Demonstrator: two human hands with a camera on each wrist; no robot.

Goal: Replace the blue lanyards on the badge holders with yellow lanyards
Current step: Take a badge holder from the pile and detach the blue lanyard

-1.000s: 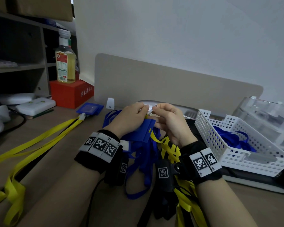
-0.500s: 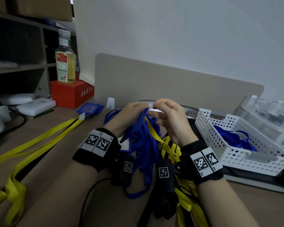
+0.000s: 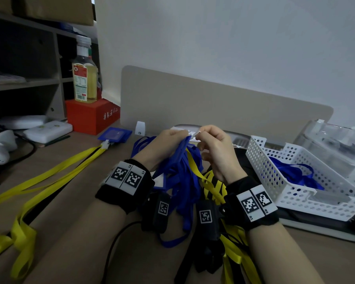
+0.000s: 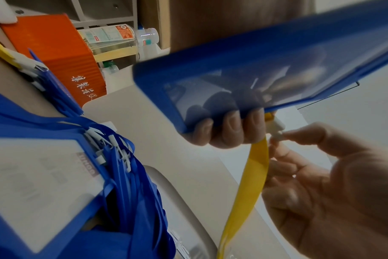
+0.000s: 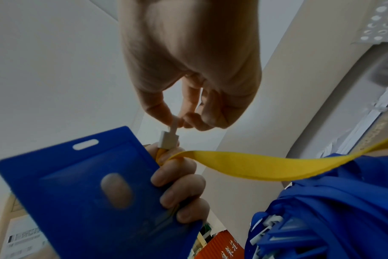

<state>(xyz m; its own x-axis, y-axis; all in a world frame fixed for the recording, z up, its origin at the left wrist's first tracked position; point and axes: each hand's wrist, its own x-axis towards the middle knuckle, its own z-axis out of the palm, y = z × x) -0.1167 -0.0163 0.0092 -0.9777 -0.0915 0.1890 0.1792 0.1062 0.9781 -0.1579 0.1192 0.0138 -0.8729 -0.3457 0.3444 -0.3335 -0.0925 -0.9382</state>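
My left hand [image 3: 172,138] grips a blue badge holder [image 5: 89,192] by its side edge, fingers [image 4: 228,129] curled round it; the holder [image 3: 181,150] stands edge-on in the head view. Its top slot is empty. My right hand [image 3: 201,136] pinches the white clip tab [image 5: 174,122] of a yellow lanyard [image 5: 255,166] just beside the holder's top corner. The strap [image 4: 253,175] runs down under my left index finger. A heap of blue lanyards [image 3: 182,181] with more holders lies below my hands, and yellow lanyards [image 3: 213,181] lie under my right wrist.
A blue holder [image 3: 115,134] fitted with a yellow lanyard [image 3: 59,171] lies at the left. A white perforated basket [image 3: 295,201] at the right holds blue lanyards [image 3: 295,173]. A beige divider [image 3: 213,111], a red box [image 3: 90,115] and a bottle [image 3: 84,83] stand behind.
The badge holder has turned from face-up to edge-on in my left hand, and both hands have risen slightly. My right hand still pinches the white clip.
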